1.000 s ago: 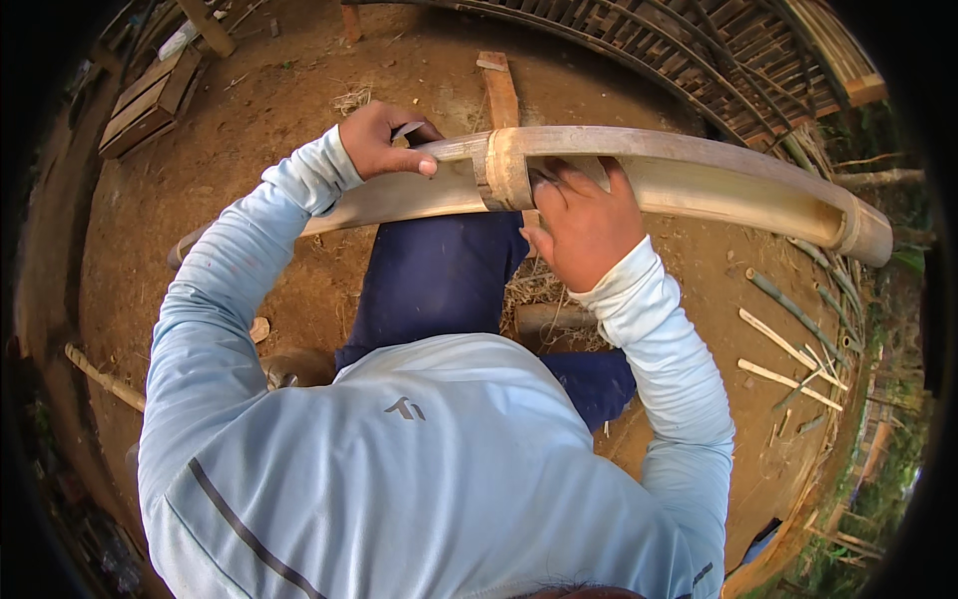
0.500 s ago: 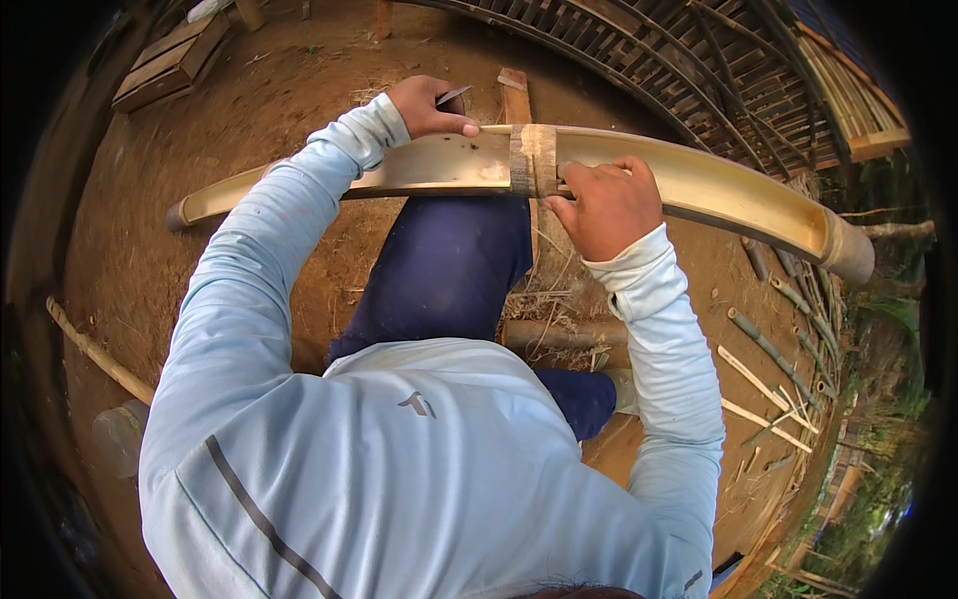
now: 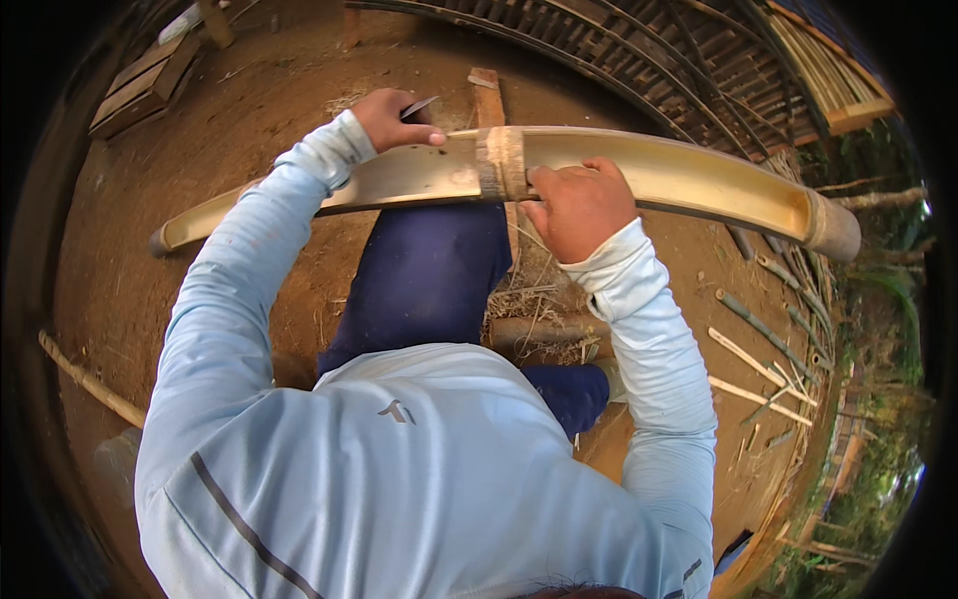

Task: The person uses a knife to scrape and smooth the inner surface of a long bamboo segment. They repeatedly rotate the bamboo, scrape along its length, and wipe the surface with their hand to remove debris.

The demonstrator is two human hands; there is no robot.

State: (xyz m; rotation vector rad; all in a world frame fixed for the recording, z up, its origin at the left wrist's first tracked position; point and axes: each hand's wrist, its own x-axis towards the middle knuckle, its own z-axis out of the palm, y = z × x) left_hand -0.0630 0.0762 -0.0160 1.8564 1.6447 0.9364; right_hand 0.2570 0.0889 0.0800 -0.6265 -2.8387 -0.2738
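A long split bamboo trough (image 3: 689, 180), pale inside, lies crosswise over my dark blue trouser leg (image 3: 439, 260). A rough brown node band (image 3: 501, 163) crosses its middle. My left hand (image 3: 394, 120) is closed above the far rim, left of the band, its thumb by the rim. From its fingers juts a thin metal blade (image 3: 420, 106); its handle is hidden. Just right of the band, my right hand (image 3: 587, 208) is closed on the trough, thumb on the near side and fingers curled over the inside.
Bamboo poles and pale strips (image 3: 753, 359) litter the ground at right. A slatted bamboo structure (image 3: 639, 50) curves along the far side. At far left stands a wooden crate (image 3: 145, 85). Beyond the trough a plank (image 3: 487, 100) lies on brown soil, and a pole (image 3: 90, 381) lies at left.
The whole scene has shifted left and turned slightly in the picture. Both hands keep about the same places along the trough, and the blade still juts from my left hand.
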